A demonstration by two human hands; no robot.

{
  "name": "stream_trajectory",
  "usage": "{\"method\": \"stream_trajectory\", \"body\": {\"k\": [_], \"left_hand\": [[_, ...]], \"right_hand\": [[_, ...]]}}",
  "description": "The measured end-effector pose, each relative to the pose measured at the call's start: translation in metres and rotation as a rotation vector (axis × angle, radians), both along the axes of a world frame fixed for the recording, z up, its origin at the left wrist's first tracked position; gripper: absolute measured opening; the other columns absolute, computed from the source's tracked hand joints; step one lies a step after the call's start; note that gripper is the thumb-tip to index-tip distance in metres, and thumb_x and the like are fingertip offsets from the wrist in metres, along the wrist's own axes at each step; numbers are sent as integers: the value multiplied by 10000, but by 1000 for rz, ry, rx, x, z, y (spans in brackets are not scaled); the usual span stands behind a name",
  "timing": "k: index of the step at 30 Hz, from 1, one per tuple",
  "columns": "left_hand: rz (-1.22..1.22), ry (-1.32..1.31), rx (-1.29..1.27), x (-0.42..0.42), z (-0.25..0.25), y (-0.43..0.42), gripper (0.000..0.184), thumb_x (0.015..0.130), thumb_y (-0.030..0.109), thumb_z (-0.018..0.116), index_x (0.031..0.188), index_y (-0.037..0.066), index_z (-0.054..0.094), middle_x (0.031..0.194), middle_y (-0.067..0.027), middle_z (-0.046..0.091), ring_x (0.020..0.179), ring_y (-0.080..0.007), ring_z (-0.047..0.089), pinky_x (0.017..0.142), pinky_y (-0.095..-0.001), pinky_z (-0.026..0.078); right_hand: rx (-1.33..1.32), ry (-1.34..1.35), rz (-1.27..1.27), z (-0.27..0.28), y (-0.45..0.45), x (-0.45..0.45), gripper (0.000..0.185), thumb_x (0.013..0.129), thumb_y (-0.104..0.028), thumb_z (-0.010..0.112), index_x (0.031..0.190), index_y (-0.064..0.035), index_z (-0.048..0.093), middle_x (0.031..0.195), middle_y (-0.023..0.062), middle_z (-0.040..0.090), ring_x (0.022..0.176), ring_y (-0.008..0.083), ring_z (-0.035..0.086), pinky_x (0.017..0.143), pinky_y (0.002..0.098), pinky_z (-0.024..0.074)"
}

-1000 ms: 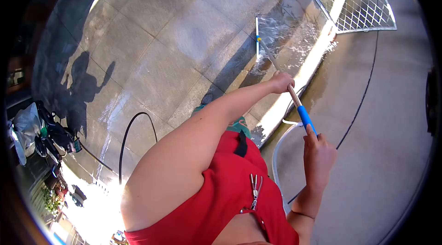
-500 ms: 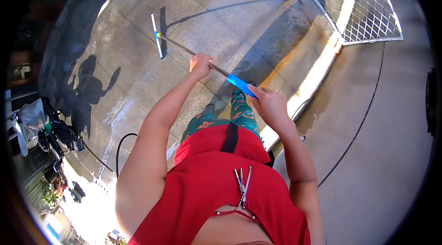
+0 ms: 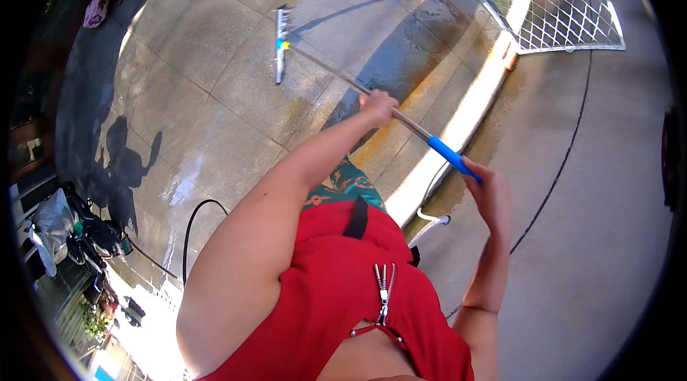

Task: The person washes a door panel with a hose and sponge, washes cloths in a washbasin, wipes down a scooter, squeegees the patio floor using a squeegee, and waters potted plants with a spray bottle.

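Note:
My left hand (image 3: 379,108) is closed round the metal pole of a long-handled squeegee (image 3: 325,67), about midway along it. The blue grip (image 3: 453,158) at the pole's near end is in my right hand (image 3: 489,191), whose fingers wrap its tip. At the far end, the white squeegee head (image 3: 280,46) with its yellow and blue joint is over the wet paving, with a little water along its edge. Whether the blade touches the floor is hard to tell.
A white mesh gate (image 3: 569,9) stands at the upper right, beside a sunlit kerb (image 3: 469,120). A black hose (image 3: 187,238) curves at the lower left, near a pile of dark and grey items (image 3: 86,227). A white pipe end (image 3: 434,219) lies beside my waist.
The squeegee first swung left from the splashing water by the kerb. Since then its head has shifted somewhat right, and both my hands have moved right with the pole.

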State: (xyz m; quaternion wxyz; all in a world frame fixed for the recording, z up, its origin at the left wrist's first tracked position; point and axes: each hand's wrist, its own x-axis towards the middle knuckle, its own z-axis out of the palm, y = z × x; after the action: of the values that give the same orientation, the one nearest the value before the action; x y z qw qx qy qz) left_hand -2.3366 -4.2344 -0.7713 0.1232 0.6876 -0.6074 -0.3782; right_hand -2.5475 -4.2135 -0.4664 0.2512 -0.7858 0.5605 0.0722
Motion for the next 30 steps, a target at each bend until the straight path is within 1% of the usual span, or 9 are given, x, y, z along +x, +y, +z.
{"method": "stream_trajectory", "body": {"k": [2,5,7,10,14,19,24,28,30], "left_hand": [[-119,93,-4,-68,33,-57,129,763,321,713,887,282,707,1015,-18,614,1101,-255,509,916,-529,345],[-218,287,-88,-142,47,-131,172,763,298,697,929,257,711,1080,-41,613,1172,-271,472,997,-597,278],[-215,362,-84,-168,39,-173,175,763,296,707,931,245,702,1063,-43,610,1183,-256,466,990,-593,304],[-162,253,-271,-162,38,-198,204,745,323,740,912,229,671,949,-3,617,1121,-238,506,952,-505,354],[-142,294,-415,-130,60,-198,163,765,278,725,887,194,656,902,-11,611,1059,-240,537,938,-496,358],[-3,188,-487,-21,64,-177,129,767,249,713,813,151,643,822,-38,607,949,-259,563,897,-464,373],[201,-113,-484,160,-4,-150,90,758,225,687,775,153,637,801,-39,611,929,-263,573,819,-430,362],[309,-333,-265,323,-52,-142,104,737,211,689,821,156,659,873,-53,635,935,-252,602,793,-440,401],[331,-408,-31,389,-64,-155,91,767,191,663,856,201,676,931,-34,642,1017,-240,586,863,-475,382]], "right_hand": [[-59,100,-102,38,-17,-36,322,824,-16,641,1141,-68,666,841,182,681,688,189,656,645,305,482],[-178,293,-201,72,-40,-55,339,808,-26,658,1142,-82,670,796,147,672,648,210,639,614,331,480],[-288,401,-87,71,-55,-50,340,807,-72,674,1146,-99,665,783,124,650,637,230,632,588,351,478],[-419,467,85,61,-66,-31,356,798,-98,689,1152,-124,653,761,97,621,614,237,617,550,361,473],[-473,385,176,84,-82,-16,364,778,-90,698,1134,-149,653,746,80,612,597,245,604,522,353,465],[-312,115,127,87,-130,15,321,781,-108,703,1098,-141,665,737,85,606,597,267,599,537,367,471],[-144,-192,234,-23,-182,117,286,793,-168,703,1076,-146,667,751,94,619,633,285,623,562,396,490],[-106,-223,349,-95,-219,263,266,811,-246,678,1063,-159,666,741,87,629,664,303,642,590,406,515],[-98,-221,372,-112,-244,326,264,813,-256,671,1064,-171,671,752,91,638,678,307,647,608,411,520]]}}
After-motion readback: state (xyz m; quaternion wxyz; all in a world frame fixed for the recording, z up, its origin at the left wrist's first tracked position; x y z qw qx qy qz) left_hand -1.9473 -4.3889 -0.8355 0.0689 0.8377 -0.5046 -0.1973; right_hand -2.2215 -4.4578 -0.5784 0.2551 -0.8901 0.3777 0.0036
